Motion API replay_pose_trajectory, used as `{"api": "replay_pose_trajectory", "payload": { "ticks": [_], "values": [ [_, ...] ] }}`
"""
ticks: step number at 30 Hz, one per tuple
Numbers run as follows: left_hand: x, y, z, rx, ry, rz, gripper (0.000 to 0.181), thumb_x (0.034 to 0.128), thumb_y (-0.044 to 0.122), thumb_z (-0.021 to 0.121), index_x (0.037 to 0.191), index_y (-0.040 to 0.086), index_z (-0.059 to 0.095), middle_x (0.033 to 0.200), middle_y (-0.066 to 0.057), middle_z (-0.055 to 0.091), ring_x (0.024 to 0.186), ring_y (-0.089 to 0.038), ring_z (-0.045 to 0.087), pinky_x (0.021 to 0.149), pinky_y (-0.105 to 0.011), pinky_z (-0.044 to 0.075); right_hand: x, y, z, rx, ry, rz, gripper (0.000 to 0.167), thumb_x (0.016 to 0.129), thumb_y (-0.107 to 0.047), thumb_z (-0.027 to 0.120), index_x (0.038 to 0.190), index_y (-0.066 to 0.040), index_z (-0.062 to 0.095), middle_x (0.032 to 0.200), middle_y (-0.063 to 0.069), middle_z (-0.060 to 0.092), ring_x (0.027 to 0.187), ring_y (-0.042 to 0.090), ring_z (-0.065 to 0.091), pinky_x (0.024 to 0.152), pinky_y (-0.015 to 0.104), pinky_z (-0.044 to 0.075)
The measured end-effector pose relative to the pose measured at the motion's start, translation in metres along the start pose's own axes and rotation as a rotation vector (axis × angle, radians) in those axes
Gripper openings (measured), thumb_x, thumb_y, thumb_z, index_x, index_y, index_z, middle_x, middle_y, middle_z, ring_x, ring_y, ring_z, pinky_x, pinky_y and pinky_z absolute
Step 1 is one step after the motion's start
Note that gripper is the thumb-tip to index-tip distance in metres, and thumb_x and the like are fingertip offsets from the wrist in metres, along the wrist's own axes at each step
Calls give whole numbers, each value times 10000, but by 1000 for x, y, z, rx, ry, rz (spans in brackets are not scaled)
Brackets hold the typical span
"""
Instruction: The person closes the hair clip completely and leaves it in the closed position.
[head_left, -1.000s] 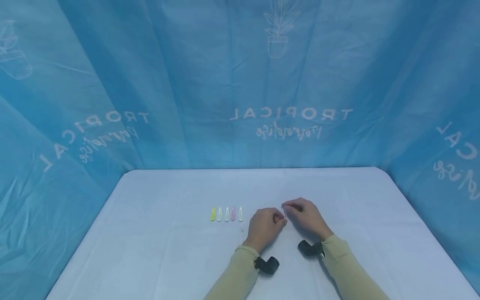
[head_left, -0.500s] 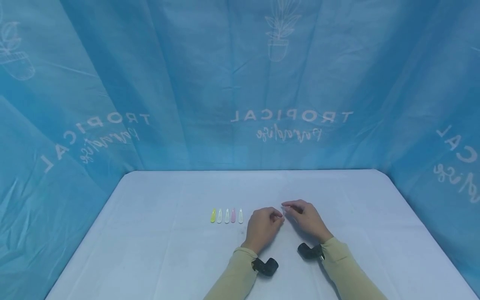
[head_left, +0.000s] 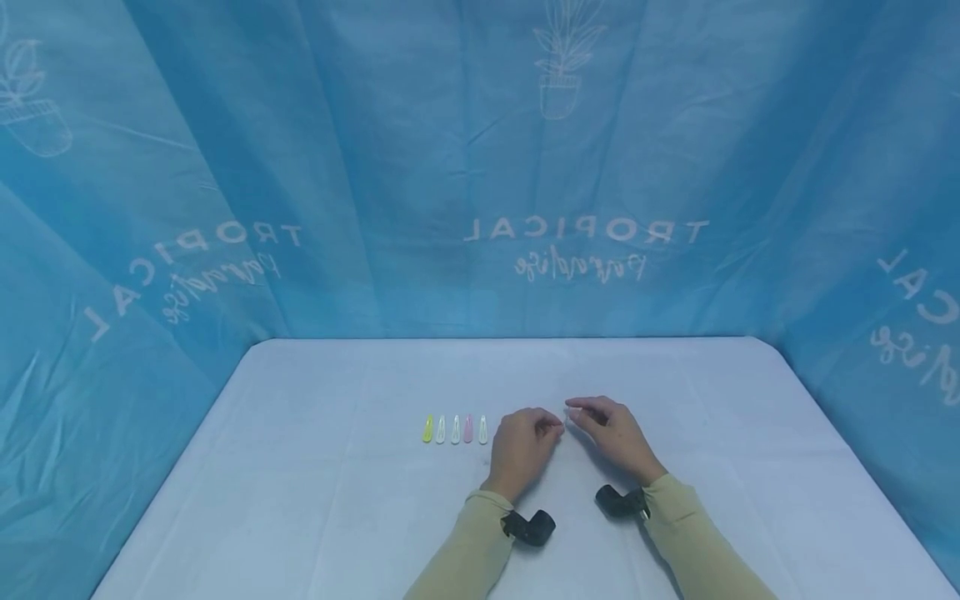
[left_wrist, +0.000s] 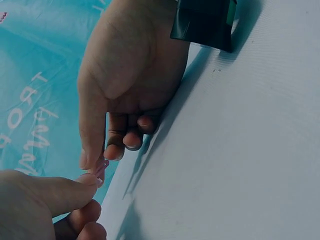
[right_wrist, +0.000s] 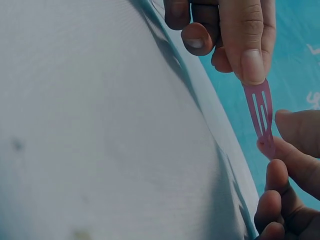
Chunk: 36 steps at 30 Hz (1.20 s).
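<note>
My left hand (head_left: pixel 522 450) pinches a pink snap hair clip (right_wrist: pixel 259 107) by its wide end, between thumb and forefinger. In the right wrist view the clip's narrow end points down toward my right hand (right_wrist: pixel 300 170). There, the right forefinger lies against the clip's tip, while the right thumb stands apart from it. The left wrist view shows only a small pink part of the clip between the two hands. To the left of the hands, several clips lie in a row: a yellow clip (head_left: pixel 428 428), a pink clip (head_left: pixel 468 428) and pale clips (head_left: pixel 456 429).
A white cloth (head_left: pixel 315 467) covers the table. Blue curtains (head_left: pixel 420 167) with white print stand behind it and on both sides. Each wrist bears a black camera (head_left: pixel 529 528), close above the cloth.
The right thumb and forefinger have spread apart near the clip. The left hand has shifted slightly left and away from the body, still holding the clip. The row of clips is unchanged.
</note>
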<state>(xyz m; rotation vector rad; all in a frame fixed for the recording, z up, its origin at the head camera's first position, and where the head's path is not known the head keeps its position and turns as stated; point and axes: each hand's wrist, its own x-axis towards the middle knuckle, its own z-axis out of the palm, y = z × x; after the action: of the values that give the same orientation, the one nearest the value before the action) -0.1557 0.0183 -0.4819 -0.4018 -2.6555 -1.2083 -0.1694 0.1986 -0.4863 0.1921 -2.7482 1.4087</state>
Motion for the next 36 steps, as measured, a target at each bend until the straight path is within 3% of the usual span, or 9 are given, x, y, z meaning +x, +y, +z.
{"api": "replay_pose_trajectory", "payload": {
  "ticks": [7,19,36],
  "values": [
    [1,0,-4,-18,19,-25,68,902,202,763,944,151,778,780,87,669,689,-1,551,658,-198,455,0,1,1,15,10,-14,314,955,-229,709,1225,-70,707,1036,76,676,942,207,617,852,399,489],
    [3,-3,-7,-63,65,-12,52,895,184,765,917,138,775,748,86,652,611,7,482,594,-196,413,-1,3,2,64,39,-15,290,930,-210,740,1178,-61,726,922,43,640,828,174,561,753,285,464],
    [6,-7,-9,-63,64,-89,63,912,216,751,921,158,772,721,114,601,613,-9,475,591,-206,411,-2,2,2,51,50,14,200,909,-215,760,1037,-64,735,864,32,615,784,175,528,717,285,433]
  ]
}}
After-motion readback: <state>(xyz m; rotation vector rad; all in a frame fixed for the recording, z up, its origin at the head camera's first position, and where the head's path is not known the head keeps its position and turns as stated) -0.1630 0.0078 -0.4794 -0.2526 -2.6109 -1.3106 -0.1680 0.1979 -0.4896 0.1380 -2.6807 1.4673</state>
